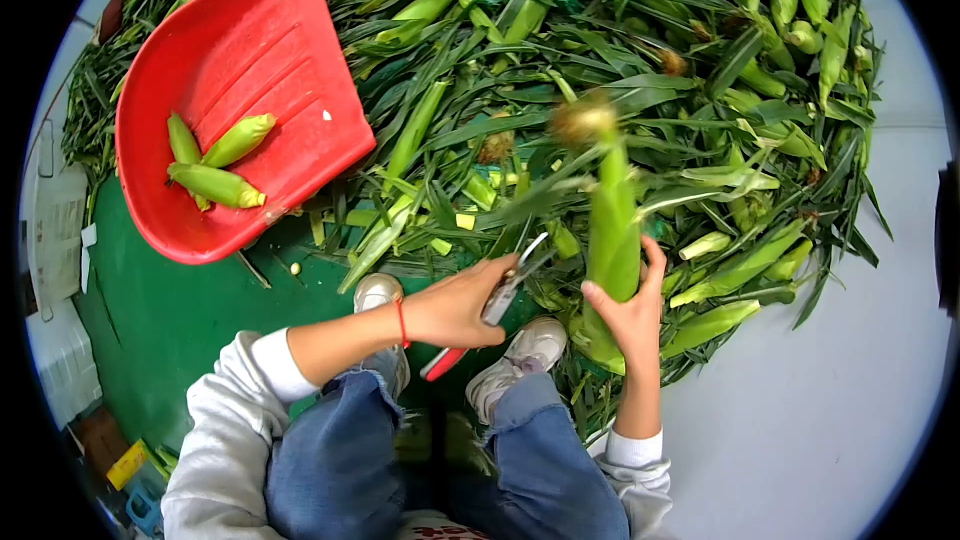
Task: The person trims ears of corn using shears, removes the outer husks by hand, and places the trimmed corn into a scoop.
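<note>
My left hand (462,302) is closed around a pair of pruning shears (501,300). Their red handle end sticks out below my palm, and the curved blade points up and to the right. An ear of corn in its green husk (612,225) stands nearly upright in my right hand (634,312), with thumb and fingers wrapped round its lower part. Brown silk at its top is blurred. The blade is left of the ear; whether it touches the leaves there I cannot tell.
Behind my hands lies a big heap of corn ears and leaves (600,70). A red scoop (285,50) with 3 trimmed ears (215,183) rests at the left on the green floor (150,310). My shoes (520,360) are just below my hands. A pale surface (800,420) is at right.
</note>
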Demonstrator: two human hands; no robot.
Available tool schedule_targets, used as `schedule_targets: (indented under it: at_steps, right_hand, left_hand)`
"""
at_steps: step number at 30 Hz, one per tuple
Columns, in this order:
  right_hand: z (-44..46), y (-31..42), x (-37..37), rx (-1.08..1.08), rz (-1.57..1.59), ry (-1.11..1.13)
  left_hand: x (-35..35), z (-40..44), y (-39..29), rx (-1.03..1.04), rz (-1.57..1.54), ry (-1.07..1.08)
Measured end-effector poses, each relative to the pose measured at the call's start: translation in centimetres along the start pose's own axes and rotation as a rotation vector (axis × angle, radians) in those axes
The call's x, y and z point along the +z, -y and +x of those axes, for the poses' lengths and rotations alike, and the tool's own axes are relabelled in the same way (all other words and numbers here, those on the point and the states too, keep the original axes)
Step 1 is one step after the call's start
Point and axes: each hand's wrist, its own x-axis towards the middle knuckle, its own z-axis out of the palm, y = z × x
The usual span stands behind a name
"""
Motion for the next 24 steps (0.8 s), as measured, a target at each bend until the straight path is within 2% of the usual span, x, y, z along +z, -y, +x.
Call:
schedule_targets:
  at_steps: [2,4,5,8,9,12,13,15,16,17,18,19,20,22,24]
  right_hand:
    - [-0.7,-0.5,-0.2,-0.077,-0.235,0.088]
    - [-1.6,-1.5,-0.2,-0.175,-0.374,0.134]
    - [-1.7,-1.7,0.0,-0.228,-0.438,0.151]
    - [-2.1,-1.4,0.1,-0.200,-0.427,0.230]
    - [-2.0,-1.5,0.0,-0.191,-0.414,0.276]
    - [-1.8,-1.1,-0.4,-0.187,-0.521,0.304]
    - [-1.4,-1.3,-0.8,-0.181,-0.491,0.332]
    - [-0.8,-2.2,-1.3,-0.171,-0.430,0.390]
    - [-0.5,-3.0,-1.2,-0.072,-0.137,0.386]
    - [-0.2,-4.1,-0.9,0.025,0.157,0.373]
    - [0.0,-4.9,-0.6,0.125,0.450,0.360]
    - [0.1,-5.2,-0.1,0.217,0.758,0.377]
    - [0.3,-5.0,0.2,0.314,0.931,0.452]
    - [0.8,-4.5,1.1,0.508,1.279,0.607]
    - [0.6,-4.6,2.0,0.426,1.207,0.576]
  left_hand:
    - [-1.1,0.5,-0.3,-0.056,-0.010,0.006]
    - [-2.4,1.6,0.2,0.004,-0.079,0.012]
    - [-3.0,1.4,-0.2,0.012,-0.019,-0.016]
    - [-4.7,1.6,0.1,0.078,0.001,0.148]
    - [-4.9,1.6,0.5,0.031,-0.002,0.173]
    - [-4.0,0.6,1.5,-0.010,0.000,0.143]
    - [-3.2,0.3,1.6,-0.012,-0.013,0.007]
    - [-2.6,0.2,4.3,-0.150,-0.027,-0.071]
    - [-2.9,0.4,5.2,-0.212,-0.090,-0.104]
    - [-3.0,0.2,4.8,-0.332,-0.292,-0.046]
    - [-2.2,-0.2,5.8,-0.368,-0.488,0.060]
    - [-1.3,-0.6,5.2,-0.240,-0.533,0.083]
    - [-0.5,-1.0,4.4,-0.112,-0.574,0.101]
    - [0.6,-0.5,2.8,-0.057,-0.584,0.139]
    - [0.6,0.5,0.5,-0.115,-0.586,0.097]
